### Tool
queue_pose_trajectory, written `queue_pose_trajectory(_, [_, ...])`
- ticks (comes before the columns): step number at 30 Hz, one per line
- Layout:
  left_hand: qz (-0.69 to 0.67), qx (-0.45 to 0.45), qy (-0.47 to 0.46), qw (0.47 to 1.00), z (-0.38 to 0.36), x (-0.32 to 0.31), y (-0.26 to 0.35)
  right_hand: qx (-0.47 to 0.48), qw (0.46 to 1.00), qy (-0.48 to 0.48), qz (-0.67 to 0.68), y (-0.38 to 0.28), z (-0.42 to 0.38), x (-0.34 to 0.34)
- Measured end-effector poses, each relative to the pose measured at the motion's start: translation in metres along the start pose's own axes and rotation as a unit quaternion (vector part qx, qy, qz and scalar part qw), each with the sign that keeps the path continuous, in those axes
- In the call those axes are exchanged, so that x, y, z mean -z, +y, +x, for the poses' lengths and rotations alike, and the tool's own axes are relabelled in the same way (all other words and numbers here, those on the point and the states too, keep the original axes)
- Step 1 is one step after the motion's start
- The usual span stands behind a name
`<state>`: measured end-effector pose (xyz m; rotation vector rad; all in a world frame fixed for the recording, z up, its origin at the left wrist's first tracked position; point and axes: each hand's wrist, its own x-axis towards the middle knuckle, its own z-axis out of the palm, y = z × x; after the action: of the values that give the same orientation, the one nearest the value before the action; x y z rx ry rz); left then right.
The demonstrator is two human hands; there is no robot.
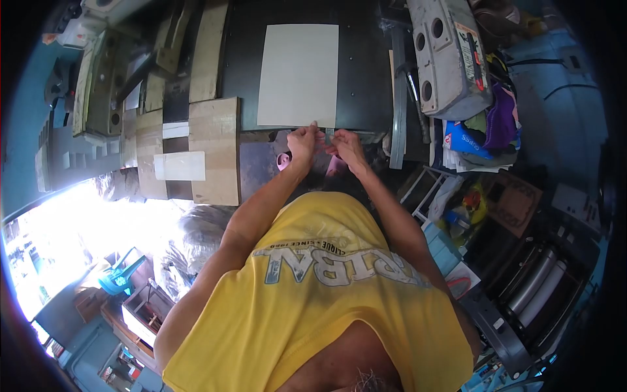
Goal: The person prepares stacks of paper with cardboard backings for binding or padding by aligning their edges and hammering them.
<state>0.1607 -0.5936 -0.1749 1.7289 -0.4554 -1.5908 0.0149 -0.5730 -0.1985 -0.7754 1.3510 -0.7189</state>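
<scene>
A cream sheet of card (298, 75) lies on a dark flat work surface (241, 72), its lower edge near the front. At that edge, my left hand (302, 142) is closed, with a fingertip reaching over the sheet's bottom border. Just right of it, my right hand (347, 147) is closed in a pinch by the sheet's lower right corner. A small pale strip seems to sit between the two hands, too small to name. Below them, pink footwear (283, 161) shows on the floor.
To the left lie brown cardboard pieces (215, 147) with white paper patches. A metal bar (398, 98) runs along the right, beside a grey machine housing with round holes (450, 59). Bags and cloths (486, 130) are piled at the right.
</scene>
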Motion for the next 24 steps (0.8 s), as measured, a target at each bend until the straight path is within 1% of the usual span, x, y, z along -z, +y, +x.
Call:
queue_pose_trajectory(6, [0.022,0.001,0.004,1.000,0.002,0.003,-0.001,-0.007,1.000,0.002,-0.012,-0.002,-0.001,-0.001])
queue_pose_trajectory(7, [0.050,-0.008,0.007,0.999,0.003,0.008,0.000,-0.009,1.000,0.003,-0.016,-0.003,-0.001,-0.001])
queue_pose_trajectory(9, [0.105,-0.029,0.013,0.994,0.005,0.024,0.004,0.047,0.993,0.029,-0.105,0.007,0.001,0.003])
queue_pose_trajectory(10, [0.176,-0.139,0.061,0.973,-0.004,0.030,0.013,0.076,0.985,0.043,-0.149,0.011,0.001,0.007])
queue_pose_trajectory(11, [0.226,-0.197,0.078,0.951,-0.003,0.038,0.022,0.103,0.958,0.116,-0.241,-0.005,-0.010,0.008])
queue_pose_trajectory(12, [0.276,-0.252,0.094,0.923,-0.002,0.049,0.031,0.127,0.917,0.187,-0.329,-0.021,-0.025,0.012])
queue_pose_trajectory(13, [0.323,-0.305,0.108,0.889,0.000,0.059,0.040,0.146,0.862,0.256,-0.413,-0.042,-0.039,0.017])
queue_pose_trajectory(14, [0.398,-0.407,0.118,0.813,0.002,0.069,0.055,0.195,0.813,0.319,-0.446,-0.056,-0.049,0.028])
queue_pose_trajectory(15, [0.462,-0.501,0.127,0.720,0.006,0.077,0.067,0.243,0.757,0.377,-0.476,-0.064,-0.056,0.043])
queue_pose_trajectory(17, [0.515,-0.486,0.126,0.695,0.023,0.088,0.070,0.209,0.671,0.450,-0.551,-0.071,-0.057,0.074])
queue_pose_trajectory(18, [0.525,-0.477,0.108,0.697,0.031,0.092,0.068,0.230,0.623,0.477,-0.576,-0.075,-0.057,0.086])
queue_pose_trajectory(19, [0.547,-0.458,0.118,0.691,0.031,0.092,0.066,0.222,0.556,0.494,-0.630,-0.063,-0.047,0.110])
queue_pose_trajectory(21, [0.542,-0.456,0.090,0.700,0.029,0.096,0.064,0.125,0.598,0.470,-0.637,-0.034,-0.021,0.154])
queue_pose_trajectory(24, [0.550,-0.441,0.097,0.703,0.030,0.097,0.058,0.049,0.656,0.411,-0.631,-0.061,-0.029,0.160])
